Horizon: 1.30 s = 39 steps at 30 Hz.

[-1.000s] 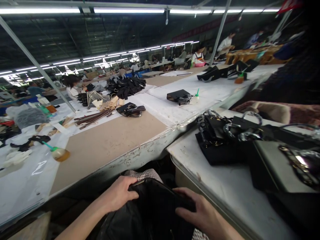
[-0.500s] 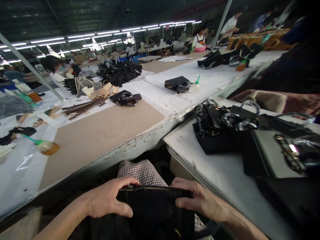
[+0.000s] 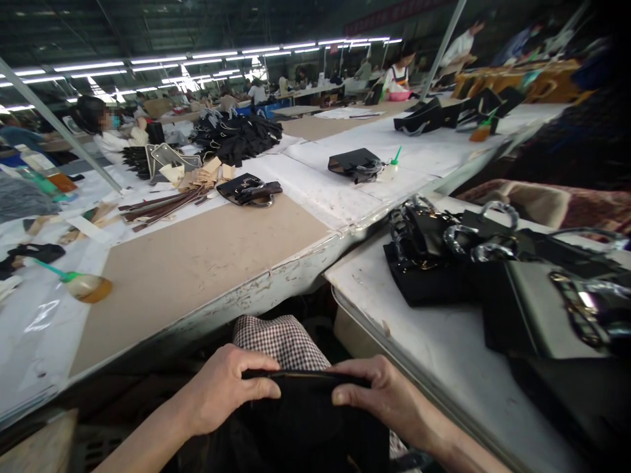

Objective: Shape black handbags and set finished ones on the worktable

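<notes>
A black handbag [image 3: 315, 427] rests on my lap, over checkered cloth [image 3: 280, 338]. My left hand [image 3: 236, 384] pinches the left part of its top edge between thumb and fingers. On the right part of the same edge, my right hand [image 3: 377, 391] has its thumb on the near side and its fingers over the far side. The lower part of the bag is dark, and its details are hard to make out. A wrapped handle seems to show low beside the right forearm.
Finished-looking black bags [image 3: 444, 249] crowd the right table [image 3: 355, 279]. On the left table, a brown board [image 3: 197, 263] lies near a glue bottle [image 3: 89, 287], a small black bag [image 3: 249, 190], brown strips [image 3: 165, 205] and a black pile [image 3: 236, 135]. Co-workers sit further back.
Both hands have closed more firmly on the bag's top edge, the thumbs drawing up toward the rim and the edge pressed narrower. The view has shifted slightly.
</notes>
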### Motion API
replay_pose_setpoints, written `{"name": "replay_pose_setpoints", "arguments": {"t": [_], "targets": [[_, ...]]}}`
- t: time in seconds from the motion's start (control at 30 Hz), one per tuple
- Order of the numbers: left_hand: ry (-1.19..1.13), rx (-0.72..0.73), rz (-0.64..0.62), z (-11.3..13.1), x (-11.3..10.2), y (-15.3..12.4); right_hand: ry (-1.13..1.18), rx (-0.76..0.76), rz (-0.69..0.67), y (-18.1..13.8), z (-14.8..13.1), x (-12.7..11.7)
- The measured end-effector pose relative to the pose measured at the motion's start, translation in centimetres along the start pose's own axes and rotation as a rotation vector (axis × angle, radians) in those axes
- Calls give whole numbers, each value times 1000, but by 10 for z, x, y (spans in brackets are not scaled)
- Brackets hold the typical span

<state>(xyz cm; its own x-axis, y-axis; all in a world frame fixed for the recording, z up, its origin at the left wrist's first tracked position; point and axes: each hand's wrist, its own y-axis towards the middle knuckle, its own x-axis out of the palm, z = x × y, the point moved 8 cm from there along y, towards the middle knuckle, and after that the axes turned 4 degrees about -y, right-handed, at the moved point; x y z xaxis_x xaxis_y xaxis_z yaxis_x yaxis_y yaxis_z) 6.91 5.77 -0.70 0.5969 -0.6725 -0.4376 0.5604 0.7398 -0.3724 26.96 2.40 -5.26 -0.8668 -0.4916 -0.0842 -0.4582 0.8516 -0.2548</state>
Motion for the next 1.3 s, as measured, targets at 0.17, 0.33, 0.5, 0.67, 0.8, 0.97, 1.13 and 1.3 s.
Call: {"name": "replay_pose_setpoints", "arguments": {"t": [0.17,0.33,0.5,0.67,0.8,0.97,1.13,1.3], "targets": [[14,40,-18,2,2,0,-24,-7,40,-2,5,-1],[81,67,-5,4,4,-1,-107,-31,67,-4,3,1],[177,86,39,6,6,-2,-132,-12,79,-5,2,4],[175,72,82,6,10,-3,-79,73,-8,-1,3,1],[159,62,78,7,13,-2,-143,62,-229,7,-13,3],[163,90,68,13,14,2,-278,-57,-437,30,-41,26],[162,81,78,8,11,-7,-279,37,-462,43,-33,31],[144,72,65,4,11,-12,-179,63,-368,15,-18,5]]}}
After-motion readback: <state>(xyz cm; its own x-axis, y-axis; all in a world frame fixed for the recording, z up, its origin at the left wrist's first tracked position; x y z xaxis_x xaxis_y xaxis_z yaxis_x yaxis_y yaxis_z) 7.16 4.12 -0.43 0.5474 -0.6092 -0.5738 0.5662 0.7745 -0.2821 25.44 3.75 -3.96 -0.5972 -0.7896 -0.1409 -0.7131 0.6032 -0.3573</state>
